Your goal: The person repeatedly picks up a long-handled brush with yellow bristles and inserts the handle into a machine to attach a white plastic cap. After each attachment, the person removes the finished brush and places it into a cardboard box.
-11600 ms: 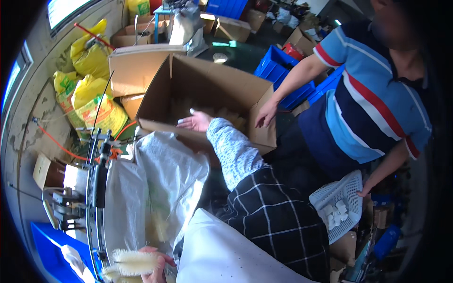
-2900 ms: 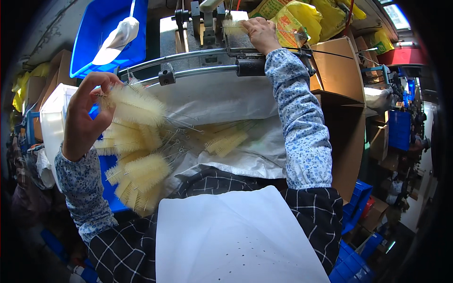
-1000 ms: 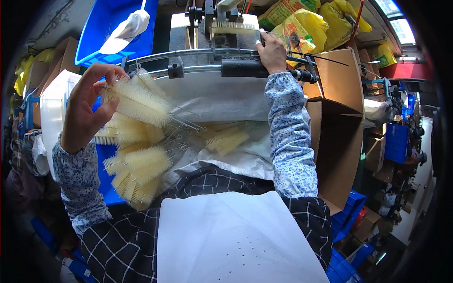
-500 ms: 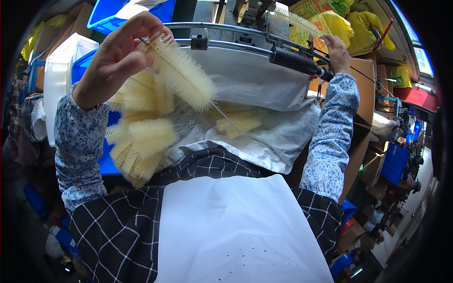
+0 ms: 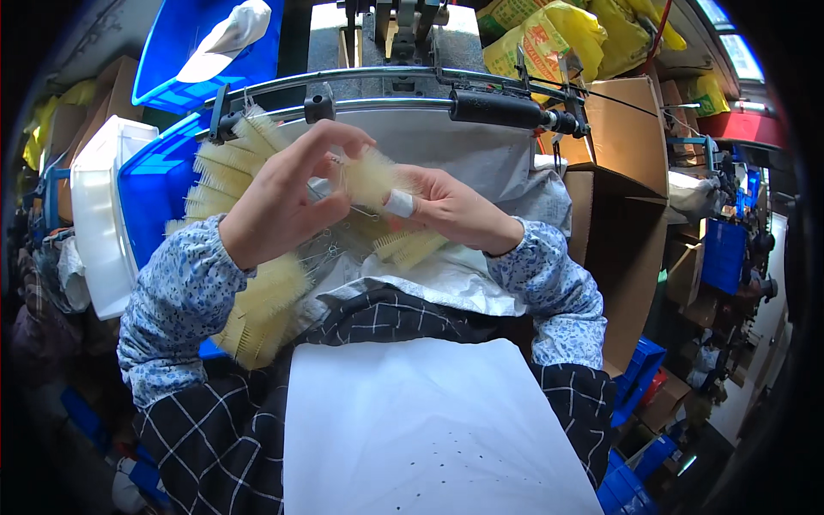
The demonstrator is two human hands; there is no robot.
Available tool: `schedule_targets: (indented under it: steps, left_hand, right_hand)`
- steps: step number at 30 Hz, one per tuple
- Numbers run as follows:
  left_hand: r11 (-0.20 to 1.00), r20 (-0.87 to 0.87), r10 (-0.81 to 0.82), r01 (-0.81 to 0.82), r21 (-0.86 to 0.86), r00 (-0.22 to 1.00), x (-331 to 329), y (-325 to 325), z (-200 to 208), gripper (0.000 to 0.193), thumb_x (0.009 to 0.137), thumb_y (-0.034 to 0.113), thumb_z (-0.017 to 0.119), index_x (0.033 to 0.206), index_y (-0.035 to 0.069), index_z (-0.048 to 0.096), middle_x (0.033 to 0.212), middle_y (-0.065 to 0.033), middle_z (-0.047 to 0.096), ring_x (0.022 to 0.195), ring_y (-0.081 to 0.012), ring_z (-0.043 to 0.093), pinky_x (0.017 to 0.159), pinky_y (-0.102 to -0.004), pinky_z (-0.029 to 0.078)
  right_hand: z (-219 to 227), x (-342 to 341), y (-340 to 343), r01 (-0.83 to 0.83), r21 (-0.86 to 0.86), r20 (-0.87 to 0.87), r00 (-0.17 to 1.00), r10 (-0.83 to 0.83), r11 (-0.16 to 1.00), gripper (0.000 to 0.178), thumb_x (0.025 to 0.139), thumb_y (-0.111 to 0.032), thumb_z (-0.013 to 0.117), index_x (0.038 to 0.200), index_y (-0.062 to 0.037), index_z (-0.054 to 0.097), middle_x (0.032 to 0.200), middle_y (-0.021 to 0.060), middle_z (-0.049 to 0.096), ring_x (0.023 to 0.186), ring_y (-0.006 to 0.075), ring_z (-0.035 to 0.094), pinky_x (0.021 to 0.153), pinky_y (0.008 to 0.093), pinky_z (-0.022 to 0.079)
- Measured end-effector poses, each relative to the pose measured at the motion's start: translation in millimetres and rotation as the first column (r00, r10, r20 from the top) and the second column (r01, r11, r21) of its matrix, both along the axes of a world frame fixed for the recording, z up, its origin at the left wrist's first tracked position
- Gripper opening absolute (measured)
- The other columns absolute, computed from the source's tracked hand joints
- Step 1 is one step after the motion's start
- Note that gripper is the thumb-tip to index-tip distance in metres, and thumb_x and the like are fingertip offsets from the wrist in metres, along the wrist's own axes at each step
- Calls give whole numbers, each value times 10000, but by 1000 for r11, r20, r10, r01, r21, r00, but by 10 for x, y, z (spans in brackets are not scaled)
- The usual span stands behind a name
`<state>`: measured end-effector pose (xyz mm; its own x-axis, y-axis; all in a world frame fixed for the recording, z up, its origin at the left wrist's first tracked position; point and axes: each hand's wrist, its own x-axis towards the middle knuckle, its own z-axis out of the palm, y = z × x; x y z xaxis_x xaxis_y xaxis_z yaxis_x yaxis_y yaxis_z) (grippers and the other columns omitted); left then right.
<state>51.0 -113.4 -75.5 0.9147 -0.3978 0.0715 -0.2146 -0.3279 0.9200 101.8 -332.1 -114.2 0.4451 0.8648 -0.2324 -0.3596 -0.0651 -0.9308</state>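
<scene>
In front of my chest, both hands meet at a pale-yellow bottle brush (image 5: pixel 367 178). My left hand (image 5: pixel 287 193) has its thumb and fingers curled round the brush's left side. From the other side my right hand (image 5: pixel 455 206), with white tape on the thumb, closes on the bristles. The brush points partly toward the view, so its wire stem is hard to make out. Bunched to the left are several more brushes (image 5: pixel 270 296), partly covered by my left forearm. Below my hands another brush (image 5: pixel 412 247) lies on white sheeting (image 5: pixel 506 223).
Metal rods (image 5: pixel 378 106) with a black cylindrical grip (image 5: pixel 493 108) run across beyond my hands. Blue bins (image 5: pixel 159 176) and a white tub (image 5: pixel 107 215) stand left. Cardboard boxes (image 5: pixel 627 129) are at right, yellow bags (image 5: pixel 549 39) behind. A white apron (image 5: pixel 429 421) covers my lap.
My right hand has left the brush at the far right of the rods and come to the middle. My left hand has moved right and lower, and both now meet at one brush.
</scene>
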Motion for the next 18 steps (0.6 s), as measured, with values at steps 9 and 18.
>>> schedule_targets:
  steps: [9,18]
  left_hand:
    - [599,-398,65,283,749,915,-927,529,301,543,704,220,661,1151,91,382,1026,-157,485,830,-317,562,698,-381,456]
    - [781,-321,141,94,617,937,-979,556,148,302,703,53,570,993,78,489,904,-127,491,709,-290,541,654,-355,448]
  right_hand:
    - [-659,1612,-491,837,-76,944,-114,309,542,263,775,-177,523,1021,-221,603,831,35,592,779,246,518,716,371,428]
    - [-679,1663,-416,811,-168,946,-27,322,560,260,798,-213,512,1035,-240,617,892,-5,616,826,215,510,782,370,400]
